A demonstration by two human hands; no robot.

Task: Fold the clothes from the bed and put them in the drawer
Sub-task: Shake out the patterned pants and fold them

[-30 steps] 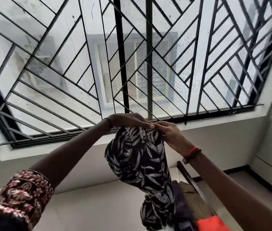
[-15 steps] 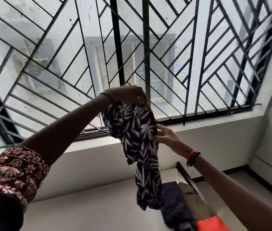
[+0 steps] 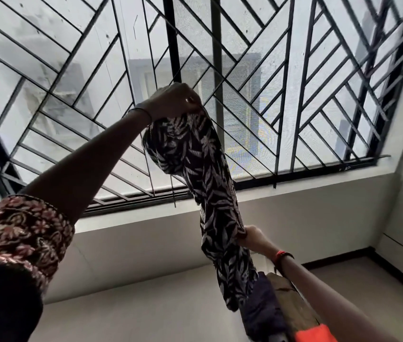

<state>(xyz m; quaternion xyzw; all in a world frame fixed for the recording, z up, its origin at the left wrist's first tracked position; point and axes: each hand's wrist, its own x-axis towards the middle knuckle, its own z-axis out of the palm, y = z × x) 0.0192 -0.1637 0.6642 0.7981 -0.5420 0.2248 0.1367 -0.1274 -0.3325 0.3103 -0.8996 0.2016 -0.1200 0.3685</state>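
Hanging from the left hand (image 3: 174,101), which grips its top at 12 o'clock, the leafy cloth (image 3: 210,193) runs down toward 5 o'clock. The right hand (image 3: 253,239) seems to pinch it lower down, half hidden.

Two hands (image 3: 175,101) (image 3: 253,238), one leaf-print garment (image 3: 207,174), one dark garment (image 3: 259,314), one orange cloth (image 3: 316,333), one barred window (image 3: 216,45).

maroon floral sleeve (image 3: 20,233), thin dark bangle (image 3: 143,112), red wristband (image 3: 282,255)
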